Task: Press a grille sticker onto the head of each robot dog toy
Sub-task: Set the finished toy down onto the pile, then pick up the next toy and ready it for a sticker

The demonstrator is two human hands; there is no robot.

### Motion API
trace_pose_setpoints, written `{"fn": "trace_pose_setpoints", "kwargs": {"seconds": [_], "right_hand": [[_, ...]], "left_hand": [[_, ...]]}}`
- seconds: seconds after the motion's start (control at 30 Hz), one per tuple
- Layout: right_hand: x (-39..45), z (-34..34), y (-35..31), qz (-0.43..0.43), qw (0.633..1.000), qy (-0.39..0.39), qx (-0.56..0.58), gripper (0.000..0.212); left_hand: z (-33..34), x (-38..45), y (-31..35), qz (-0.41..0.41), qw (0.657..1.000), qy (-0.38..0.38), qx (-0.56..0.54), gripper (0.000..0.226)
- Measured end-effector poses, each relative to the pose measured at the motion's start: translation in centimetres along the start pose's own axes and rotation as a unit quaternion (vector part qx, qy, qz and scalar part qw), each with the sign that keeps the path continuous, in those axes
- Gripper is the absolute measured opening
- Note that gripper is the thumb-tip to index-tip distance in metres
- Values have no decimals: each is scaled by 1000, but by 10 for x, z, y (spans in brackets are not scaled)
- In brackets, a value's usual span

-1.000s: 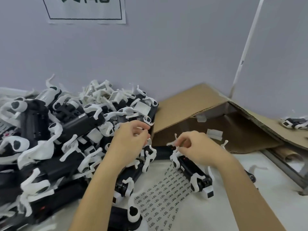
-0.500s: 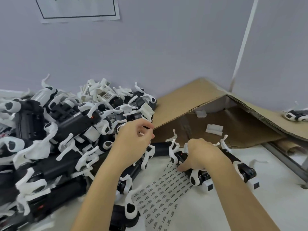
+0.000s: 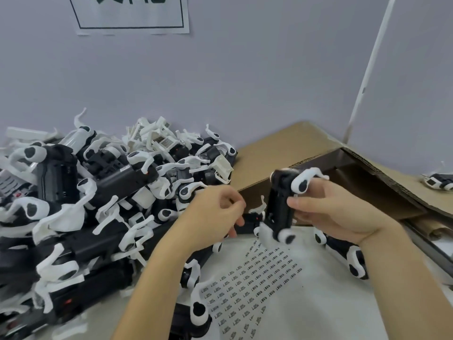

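Dog (image 3: 280,204) gripped in right hand (image 3: 326,209), lifted above sticker sheet (image 3: 257,285), long axis near upright, head end apparently up. Left hand (image 3: 215,217) just left of dog, fingertips pinched together, probably on a sticker too small to make out. Left hand nearer the head; short move rightward and up likely. Pile (image 3: 85,204) far left of sheet.

Both forearms are bare to the frame's edge, with no sleeves, gloves, rings or watch showing.
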State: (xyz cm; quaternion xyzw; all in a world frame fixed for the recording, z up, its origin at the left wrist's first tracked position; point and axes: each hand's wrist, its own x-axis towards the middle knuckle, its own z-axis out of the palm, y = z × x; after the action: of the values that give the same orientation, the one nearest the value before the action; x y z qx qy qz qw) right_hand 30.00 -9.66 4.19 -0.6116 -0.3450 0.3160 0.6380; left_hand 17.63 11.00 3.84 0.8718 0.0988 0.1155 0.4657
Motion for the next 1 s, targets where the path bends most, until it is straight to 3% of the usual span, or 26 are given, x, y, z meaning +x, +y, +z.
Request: {"fn": "trace_pose_setpoints", "kwargs": {"seconds": [0.13, 0.27, 0.33, 0.4, 0.5, 0.63, 0.73, 0.8, 0.9, 1.0], "right_hand": [[19, 23, 1, -100, 981, 69, 150, 32], [41, 54, 9, -188, 923, 212, 259, 27], [49, 69, 12, -201, 882, 256, 341, 37], [54, 79, 16, -204, 850, 246, 420, 38], [55, 91, 23, -175, 862, 173, 444, 35], [52, 86, 25, -90, 925, 96, 356, 48], [35, 55, 14, 5, 983, -9, 181, 54], [18, 30, 3, 67, 995, -48, 61, 51], [-2, 4, -11, 89, 985, 23, -144, 40], [-10, 2, -21, -10, 972, 106, -208, 50]], "left_hand": [[2, -2, 3, -110, 991, -40, -64, 27], [3, 5, 5, -193, 961, 57, -189, 54], [7, 8, 4, -187, 948, 77, -246, 60], [16, 9, 5, -152, 925, 74, -340, 66], [28, 9, 7, -58, 858, 103, -499, 70], [20, 8, 1, -6, 832, 148, -534, 46], [14, 10, -3, -43, 798, 183, -572, 33], [15, 10, -2, -41, 774, 186, -604, 22], [14, 10, -5, 17, 817, 139, -559, 13], [14, 9, -11, 73, 868, 76, -486, 21]]}}
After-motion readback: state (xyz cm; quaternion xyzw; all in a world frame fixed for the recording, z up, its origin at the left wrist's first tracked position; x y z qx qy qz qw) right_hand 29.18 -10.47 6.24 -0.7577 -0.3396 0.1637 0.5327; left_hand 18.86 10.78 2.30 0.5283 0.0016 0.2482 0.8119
